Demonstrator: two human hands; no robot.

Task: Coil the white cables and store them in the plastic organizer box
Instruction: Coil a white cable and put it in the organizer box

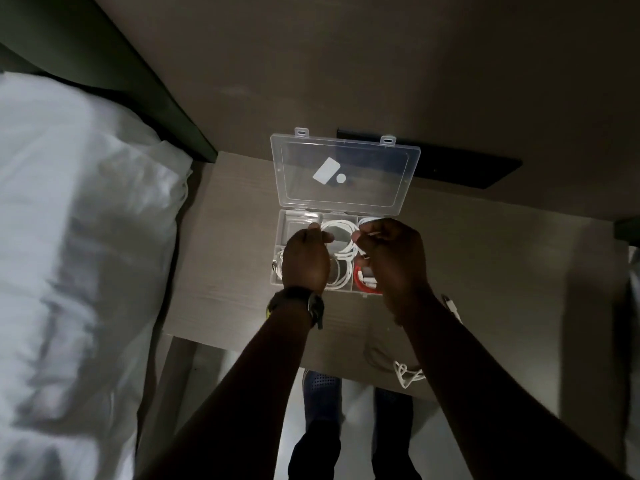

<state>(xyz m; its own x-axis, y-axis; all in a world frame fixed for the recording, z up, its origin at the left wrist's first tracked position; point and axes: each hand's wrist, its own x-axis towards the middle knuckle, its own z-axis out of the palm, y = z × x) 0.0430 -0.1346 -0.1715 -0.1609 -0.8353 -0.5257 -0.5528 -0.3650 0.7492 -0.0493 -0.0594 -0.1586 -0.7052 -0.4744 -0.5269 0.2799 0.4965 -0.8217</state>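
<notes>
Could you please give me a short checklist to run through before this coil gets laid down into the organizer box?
1. Lid fully open and clear of the hands: ok.
2. Coil held at both sides, left hand and right hand: ok.
3. Loose end tucked into the coil: cannot tell, the right hand's grip hides it.
4. Free compartment in the organizer box: ok, the far left one looks empty.
5. Red cable staying in its own compartment: ok.
6. All cables stored: not ok, another white cable lies on the table near its front edge.
</notes>
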